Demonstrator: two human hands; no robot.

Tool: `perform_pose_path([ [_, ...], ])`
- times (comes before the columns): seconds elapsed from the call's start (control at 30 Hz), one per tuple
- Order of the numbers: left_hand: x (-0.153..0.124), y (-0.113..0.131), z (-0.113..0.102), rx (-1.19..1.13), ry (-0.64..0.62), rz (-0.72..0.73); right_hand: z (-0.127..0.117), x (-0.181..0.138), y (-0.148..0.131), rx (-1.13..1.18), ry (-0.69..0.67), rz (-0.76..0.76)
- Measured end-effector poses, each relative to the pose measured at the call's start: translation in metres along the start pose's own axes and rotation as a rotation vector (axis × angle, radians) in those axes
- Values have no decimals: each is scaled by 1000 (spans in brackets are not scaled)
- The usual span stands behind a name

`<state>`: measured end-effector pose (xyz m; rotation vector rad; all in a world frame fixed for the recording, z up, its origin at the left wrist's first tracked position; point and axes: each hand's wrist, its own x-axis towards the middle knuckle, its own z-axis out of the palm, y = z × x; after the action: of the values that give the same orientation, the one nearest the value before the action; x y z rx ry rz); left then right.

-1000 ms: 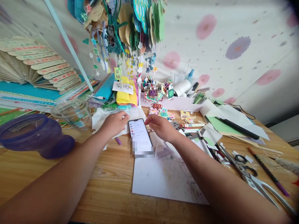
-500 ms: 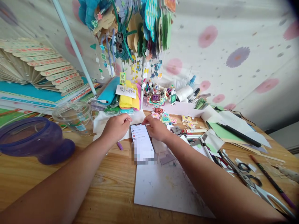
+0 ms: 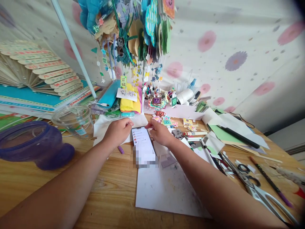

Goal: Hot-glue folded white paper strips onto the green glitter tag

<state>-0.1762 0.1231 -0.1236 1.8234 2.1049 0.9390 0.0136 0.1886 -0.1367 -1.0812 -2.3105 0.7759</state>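
Observation:
A smartphone (image 3: 143,144) lies with its screen lit, showing a list; its lower part is pixelated. My left hand (image 3: 119,131) is closed beside the phone's upper left corner, its fingers curled together. On the other side, my right hand (image 3: 157,131) has thumb and fingers pinched close to the upper right corner. Anything between the fingertips of either hand is too small or hidden to make out. White paper (image 3: 100,127) lies behind and under the left hand. The phone's lower end overlaps a stained white board (image 3: 164,194). A purple cap-like piece (image 3: 121,149) rests near my left wrist.
At left stand a purple translucent container (image 3: 26,140) and a clear plastic cup (image 3: 73,121). Paper ornaments (image 3: 133,35) hang overhead. Scissors (image 3: 252,187), a brush (image 3: 271,181), a black-handled knife (image 3: 239,136) and paper scraps crowd the right side. A pole (image 3: 73,47) leans at back left.
The whole view has shifted slightly, so most things sit a little further left. Both hands keep nearly the same pose at the phone's top end.

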Motion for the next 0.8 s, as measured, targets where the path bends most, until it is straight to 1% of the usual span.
perform_pose_path([
  [0.27, 0, -1, -1, -7, 3, 8, 10, 8, 2, -30, -19, -8],
  [0.43, -1, 0, -2, -20, 5, 11, 4, 9, -5, 5, 9, -20],
  [0.53, -1, 1, -4, -20, 0, 3, -5, -10, -13, 52, 46, -15],
  [0.63, -1, 2, -5, -15, 1, 0, -14, -45, -20, 105, 69, 6],
  [0.73, -2, 4, -3, -14, -12, -1, -18, -77, -23, 126, 88, 7],
  [0.8, -3, 5, -1, -11, -28, -6, -17, -89, -22, 97, 90, -20],
])
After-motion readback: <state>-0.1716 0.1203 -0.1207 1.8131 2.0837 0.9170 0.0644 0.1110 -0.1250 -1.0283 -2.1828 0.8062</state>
